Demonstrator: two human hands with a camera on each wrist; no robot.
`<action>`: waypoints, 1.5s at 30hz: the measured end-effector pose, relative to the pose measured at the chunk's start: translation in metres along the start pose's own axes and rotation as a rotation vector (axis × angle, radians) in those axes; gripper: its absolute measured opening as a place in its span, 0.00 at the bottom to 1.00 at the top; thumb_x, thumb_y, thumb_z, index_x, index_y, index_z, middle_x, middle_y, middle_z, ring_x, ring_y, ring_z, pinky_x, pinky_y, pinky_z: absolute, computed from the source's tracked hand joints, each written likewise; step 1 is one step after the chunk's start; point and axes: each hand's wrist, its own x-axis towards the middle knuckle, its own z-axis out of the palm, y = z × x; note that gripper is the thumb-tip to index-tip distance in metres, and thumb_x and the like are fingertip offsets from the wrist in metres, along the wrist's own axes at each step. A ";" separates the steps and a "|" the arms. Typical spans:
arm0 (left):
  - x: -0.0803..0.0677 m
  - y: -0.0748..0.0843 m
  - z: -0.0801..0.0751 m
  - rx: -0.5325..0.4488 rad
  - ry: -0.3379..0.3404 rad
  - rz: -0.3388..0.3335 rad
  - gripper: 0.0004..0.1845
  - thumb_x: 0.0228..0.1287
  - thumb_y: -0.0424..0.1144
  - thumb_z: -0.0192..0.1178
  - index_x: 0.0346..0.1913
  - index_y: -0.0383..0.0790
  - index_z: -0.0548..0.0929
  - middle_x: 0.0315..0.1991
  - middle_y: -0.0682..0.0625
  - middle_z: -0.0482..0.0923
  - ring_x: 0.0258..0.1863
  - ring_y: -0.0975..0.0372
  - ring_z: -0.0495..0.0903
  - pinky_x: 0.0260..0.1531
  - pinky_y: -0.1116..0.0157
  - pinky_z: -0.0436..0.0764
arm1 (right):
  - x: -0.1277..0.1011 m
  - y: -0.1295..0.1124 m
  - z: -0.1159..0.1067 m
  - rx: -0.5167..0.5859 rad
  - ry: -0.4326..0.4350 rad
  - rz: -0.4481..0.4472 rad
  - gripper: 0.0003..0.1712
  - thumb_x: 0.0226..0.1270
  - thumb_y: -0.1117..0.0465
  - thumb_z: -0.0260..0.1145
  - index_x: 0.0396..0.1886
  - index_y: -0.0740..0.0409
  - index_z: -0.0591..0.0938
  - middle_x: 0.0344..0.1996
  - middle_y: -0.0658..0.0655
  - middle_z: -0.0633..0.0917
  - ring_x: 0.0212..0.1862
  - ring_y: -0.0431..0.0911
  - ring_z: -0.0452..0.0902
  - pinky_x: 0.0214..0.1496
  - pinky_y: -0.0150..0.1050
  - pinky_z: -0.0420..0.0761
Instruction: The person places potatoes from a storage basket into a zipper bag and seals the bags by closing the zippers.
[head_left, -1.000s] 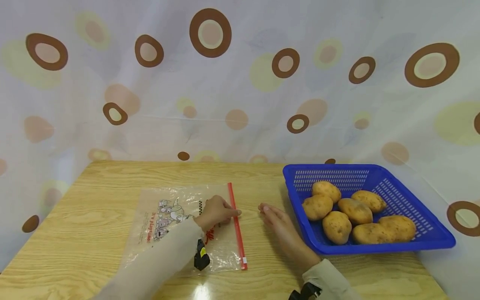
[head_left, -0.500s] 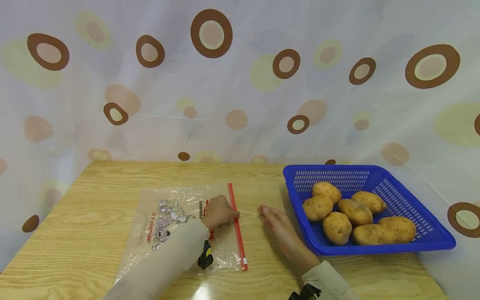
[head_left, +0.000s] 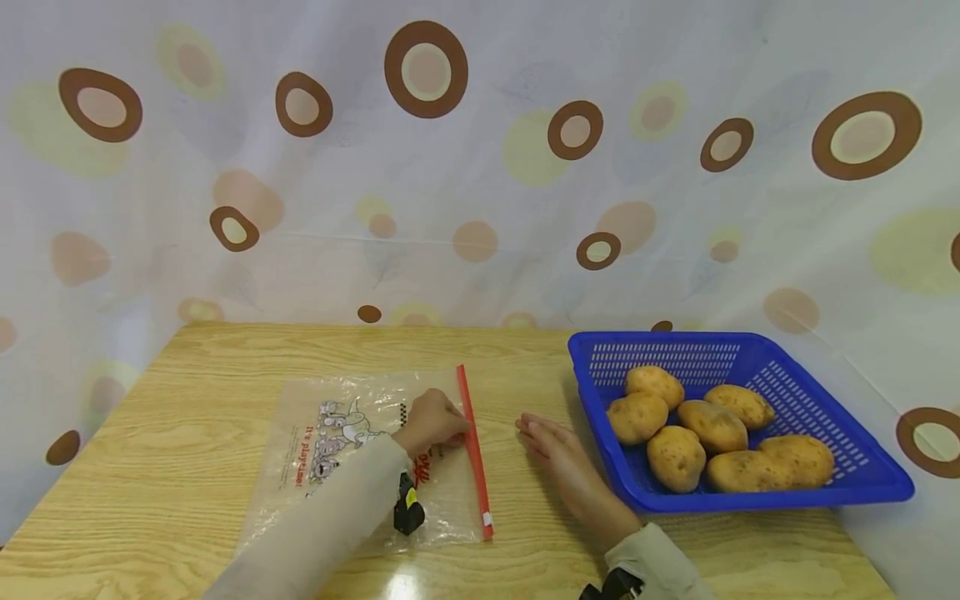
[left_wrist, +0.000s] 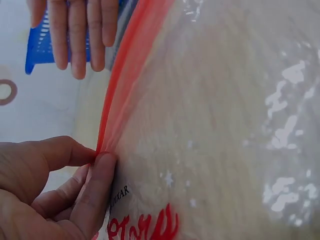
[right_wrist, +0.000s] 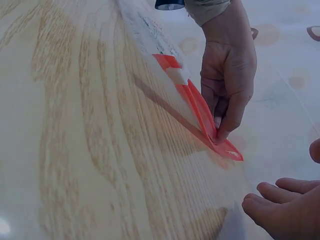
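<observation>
A clear zip bag [head_left: 452, 508] with printed cartoon figures and red lettering lies flat on the wooden table [head_left: 187, 400]. Its red zip strip [head_left: 481, 475] runs along the right side, with a white slider [head_left: 487, 518] at the near end. My left hand [head_left: 432, 421] pinches the strip around its middle between thumb and fingers; the left wrist view shows that edge [left_wrist: 115, 95] lifted and bowed. To the right of the bag, my right hand [head_left: 570, 471] has its fingers extended and holds nothing. It is apart from the bag, between it and the blue basket [head_left: 750, 502].
Several potatoes [head_left: 677, 458] lie inside the blue plastic basket, whose near rim stands close to my right forearm. A patterned curtain [head_left: 480, 167] hangs behind the table's back edge. Bare tabletop shows around the bag.
My left hand has shifted slightly left, and the red strip at its fingers is now raised and bent. My right hand has barely moved.
</observation>
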 end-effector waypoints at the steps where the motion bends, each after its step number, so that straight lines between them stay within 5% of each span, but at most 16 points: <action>1: 0.000 -0.002 -0.001 -0.041 -0.009 -0.007 0.05 0.55 0.29 0.67 0.26 0.28 0.86 0.20 0.42 0.84 0.18 0.60 0.84 0.23 0.66 0.87 | 0.000 0.000 0.000 0.006 -0.001 0.005 0.26 0.78 0.64 0.44 0.66 0.79 0.61 0.65 0.76 0.66 0.68 0.63 0.61 0.73 0.55 0.61; 5: 0.000 -0.006 -0.006 -0.216 -0.059 -0.067 0.05 0.59 0.26 0.64 0.34 0.24 0.85 0.24 0.40 0.84 0.18 0.63 0.83 0.26 0.67 0.88 | 0.000 -0.001 0.001 0.027 -0.015 0.036 0.27 0.77 0.62 0.46 0.67 0.77 0.62 0.65 0.74 0.67 0.68 0.62 0.62 0.73 0.54 0.63; 9: -0.002 -0.004 -0.013 -0.288 -0.092 -0.130 0.07 0.61 0.27 0.63 0.39 0.24 0.84 0.28 0.41 0.85 0.21 0.63 0.83 0.30 0.66 0.88 | 0.002 -0.003 0.001 0.043 -0.039 0.088 0.28 0.77 0.59 0.48 0.68 0.75 0.62 0.65 0.73 0.68 0.67 0.61 0.64 0.71 0.51 0.68; 17: -0.008 0.004 -0.031 -0.459 -0.161 -0.139 0.10 0.64 0.26 0.59 0.45 0.23 0.82 0.32 0.40 0.85 0.28 0.62 0.84 0.38 0.65 0.88 | 0.012 -0.004 0.002 0.127 -0.121 0.135 0.28 0.75 0.61 0.52 0.66 0.78 0.63 0.63 0.72 0.71 0.63 0.55 0.70 0.63 0.37 0.76; 28: -0.021 0.009 -0.042 -0.554 -0.218 -0.133 0.12 0.65 0.26 0.58 0.49 0.21 0.79 0.31 0.44 0.84 0.30 0.62 0.85 0.43 0.65 0.87 | 0.013 -0.007 0.016 0.255 -0.187 0.125 0.28 0.74 0.65 0.54 0.65 0.81 0.62 0.58 0.70 0.76 0.57 0.50 0.77 0.64 0.40 0.76; 45: -0.037 0.017 -0.058 -0.533 -0.273 -0.115 0.14 0.67 0.28 0.58 0.51 0.21 0.78 0.29 0.47 0.84 0.30 0.63 0.85 0.40 0.68 0.87 | 0.017 -0.022 0.040 0.342 -0.237 0.163 0.27 0.73 0.65 0.56 0.63 0.81 0.65 0.45 0.59 0.85 0.47 0.44 0.83 0.59 0.38 0.80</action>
